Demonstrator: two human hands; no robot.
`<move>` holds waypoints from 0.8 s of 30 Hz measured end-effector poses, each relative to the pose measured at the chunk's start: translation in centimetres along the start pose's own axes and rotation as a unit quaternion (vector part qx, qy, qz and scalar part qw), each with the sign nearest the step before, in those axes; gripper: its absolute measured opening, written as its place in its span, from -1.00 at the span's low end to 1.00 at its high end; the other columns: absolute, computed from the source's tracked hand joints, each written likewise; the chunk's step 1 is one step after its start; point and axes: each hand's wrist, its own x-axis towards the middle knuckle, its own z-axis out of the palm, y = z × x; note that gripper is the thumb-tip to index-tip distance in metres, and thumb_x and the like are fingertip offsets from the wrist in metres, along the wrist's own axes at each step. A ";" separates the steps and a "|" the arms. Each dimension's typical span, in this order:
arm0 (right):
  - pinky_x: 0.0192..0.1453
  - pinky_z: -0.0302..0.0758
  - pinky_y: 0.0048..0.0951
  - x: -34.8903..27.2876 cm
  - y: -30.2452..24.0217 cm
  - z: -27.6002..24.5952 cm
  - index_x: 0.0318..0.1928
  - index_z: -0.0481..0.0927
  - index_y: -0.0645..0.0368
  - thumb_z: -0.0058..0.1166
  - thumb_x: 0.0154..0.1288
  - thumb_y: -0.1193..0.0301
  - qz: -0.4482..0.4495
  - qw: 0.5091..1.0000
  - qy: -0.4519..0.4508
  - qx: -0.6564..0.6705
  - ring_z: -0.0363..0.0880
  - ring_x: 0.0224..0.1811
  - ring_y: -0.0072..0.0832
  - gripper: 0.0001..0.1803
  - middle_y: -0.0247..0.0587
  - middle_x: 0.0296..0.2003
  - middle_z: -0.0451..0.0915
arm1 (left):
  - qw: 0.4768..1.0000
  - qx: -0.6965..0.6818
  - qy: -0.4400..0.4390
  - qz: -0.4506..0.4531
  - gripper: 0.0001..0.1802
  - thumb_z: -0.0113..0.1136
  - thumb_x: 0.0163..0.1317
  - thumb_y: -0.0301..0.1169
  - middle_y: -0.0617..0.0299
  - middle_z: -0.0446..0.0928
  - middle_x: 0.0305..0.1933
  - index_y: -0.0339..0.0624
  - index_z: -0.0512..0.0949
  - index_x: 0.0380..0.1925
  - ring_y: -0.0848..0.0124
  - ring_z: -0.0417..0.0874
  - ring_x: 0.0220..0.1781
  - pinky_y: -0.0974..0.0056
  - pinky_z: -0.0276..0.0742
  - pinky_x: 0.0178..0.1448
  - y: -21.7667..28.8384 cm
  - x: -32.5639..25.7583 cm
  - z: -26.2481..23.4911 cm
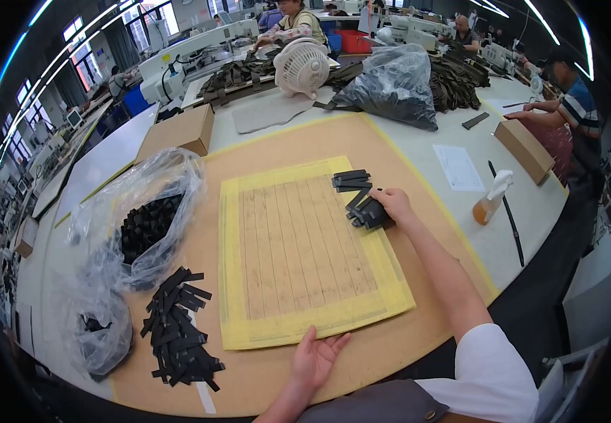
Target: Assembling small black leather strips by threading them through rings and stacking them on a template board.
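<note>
A rectangular board (305, 247) with yellow-taped edges and thin lengthwise lines lies in front of me. My left hand (316, 361) is palm up at its near edge, thumb over the rim and fingers curled beneath. At the board's far right edge, my right hand (394, 206) grips a bunch of short black strips (369, 214), its fingertips partly hidden behind them. Several more black strips (352, 180) lie just beyond, on the board's corner. Left of the board is a loose heap of black strips (178, 335).
Clear plastic bags (101, 271) holding black pieces stand at left. A cardboard box (178, 130), a white fan (301, 68) and a filled plastic bag (393, 81) are at the back. To the right are a paper sheet (457, 168), spray bottle (492, 201) and long carton (524, 149). People work beyond.
</note>
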 end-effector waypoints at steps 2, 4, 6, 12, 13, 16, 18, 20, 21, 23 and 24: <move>-0.38 0.51 -0.52 0.4 1.0 -0.9 -0.30 0.68 0.22 0.25 0.21 0.17 0.059 0.943 -0.085 0.315 0.59 -0.51 -0.56 -0.67 -0.33 -0.47 0.67 | 1.000 -0.007 -0.004 -0.006 -0.53 -0.31 0.52 -0.22 -0.05 0.32 0.34 -0.29 0.20 0.27 0.01 0.38 0.35 -0.16 0.28 0.42 -0.3 0.1 0.2; -0.41 0.48 -0.53 -0.1 -0.9 -0.7 -0.31 0.68 0.18 0.25 0.21 0.17 0.087 0.926 -0.125 0.346 0.57 -0.53 -0.59 -0.70 -0.35 -0.48 0.67 | 1.000 0.000 0.000 0.005 -0.53 -0.32 0.52 -0.22 -0.06 0.32 0.34 -0.29 0.20 0.27 0.01 0.38 0.35 -0.16 0.28 0.42 0.7 -0.1 -0.1; -0.58 0.34 -0.57 -0.8 -2.2 -1.5 -0.39 0.65 0.05 0.26 0.21 0.16 0.129 0.905 -0.156 0.375 0.45 -0.64 -0.69 -0.76 -0.44 -0.56 0.60 | 1.000 0.002 0.005 0.012 -0.53 -0.32 0.52 -0.22 -0.06 0.32 0.34 -0.30 0.20 0.27 0.00 0.38 0.35 -0.16 0.29 0.42 0.7 -0.3 -0.1; -0.78 0.04 -0.71 0.8 -3.7 -3.3 -0.47 0.52 -0.04 0.31 0.18 0.20 0.123 0.859 -0.123 0.482 0.23 -0.78 -0.75 -0.76 -0.52 -0.68 0.43 | 1.000 0.004 0.000 0.004 -0.53 -0.31 0.52 -0.22 -0.07 0.31 0.34 -0.30 0.20 0.27 0.00 0.37 0.35 -0.16 0.29 0.42 0.6 0.0 0.1; -0.76 0.06 -0.69 1.2 -4.1 -3.4 -0.47 0.51 -0.06 0.33 0.16 0.21 0.108 0.843 -0.113 0.515 0.26 -0.76 -0.75 -0.76 -0.53 -0.68 0.42 | 1.000 -0.007 -0.007 -0.001 -0.54 -0.30 0.52 -0.24 -0.04 0.33 0.34 -0.29 0.21 0.26 0.03 0.38 0.35 -0.13 0.31 0.42 0.6 0.0 0.0; -0.77 0.07 -0.70 2.2 -5.7 -4.5 -0.44 0.52 -0.05 0.32 0.17 0.23 0.074 0.824 -0.090 0.555 0.25 -0.78 -0.74 -0.77 -0.52 -0.68 0.43 | 1.000 -0.016 -0.012 -0.006 -0.56 -0.28 0.52 -0.25 -0.01 0.34 0.33 -0.29 0.22 0.26 0.07 0.39 0.34 -0.11 0.33 0.41 0.6 0.0 -0.1; -0.77 0.05 -0.68 2.9 -6.5 -5.0 -0.44 0.54 -0.01 0.31 0.20 0.23 0.042 0.828 -0.071 0.555 0.26 -0.78 -0.74 -0.78 -0.52 -0.67 0.44 | 1.000 -0.016 -0.010 -0.006 -0.56 -0.28 0.52 -0.25 -0.01 0.35 0.32 -0.29 0.23 0.25 0.08 0.39 0.34 -0.10 0.33 0.41 0.6 0.0 -0.2; -0.77 0.04 -0.68 3.7 -6.9 -4.8 -0.45 0.53 -0.01 0.29 0.21 0.22 0.027 0.836 -0.042 0.547 0.26 -0.78 -0.74 -0.77 -0.51 -0.66 0.45 | 1.000 -0.013 -0.010 -0.005 -0.56 -0.27 0.51 -0.25 -0.01 0.34 0.33 -0.29 0.23 0.25 0.08 0.39 0.34 -0.10 0.33 0.41 0.6 0.0 -0.2; -0.77 0.04 -0.67 3.8 -7.1 -4.5 -0.46 0.53 0.00 0.27 0.23 0.21 0.013 0.843 -0.013 0.538 0.26 -0.78 -0.74 -0.76 -0.51 -0.66 0.45 | 1.000 -0.013 -0.009 -0.005 -0.56 -0.27 0.51 -0.25 -0.01 0.34 0.33 -0.29 0.23 0.25 0.08 0.39 0.34 -0.10 0.33 0.41 0.6 0.0 -0.2; -0.70 0.15 -0.59 4.1 -7.4 -2.9 -0.45 0.54 0.03 0.25 0.23 0.15 0.012 0.877 0.009 0.480 0.31 -0.73 -0.70 -0.73 -0.50 -0.63 0.46 | 1.000 -0.011 -0.001 -0.002 -0.56 -0.27 0.51 -0.26 -0.01 0.34 0.33 -0.29 0.23 0.25 0.07 0.38 0.34 -0.11 0.33 0.41 0.6 -0.2 -0.1; -0.66 0.20 -0.57 4.3 -7.4 -1.6 -0.44 0.56 0.05 0.25 0.22 0.14 0.013 0.892 0.025 0.451 0.35 -0.69 -0.69 -0.72 -0.49 -0.62 0.47 | 1.000 -0.009 -0.001 -0.001 -0.56 -0.27 0.51 -0.26 -0.01 0.34 0.33 -0.29 0.23 0.25 0.07 0.38 0.34 -0.11 0.33 0.41 0.7 -0.2 -0.2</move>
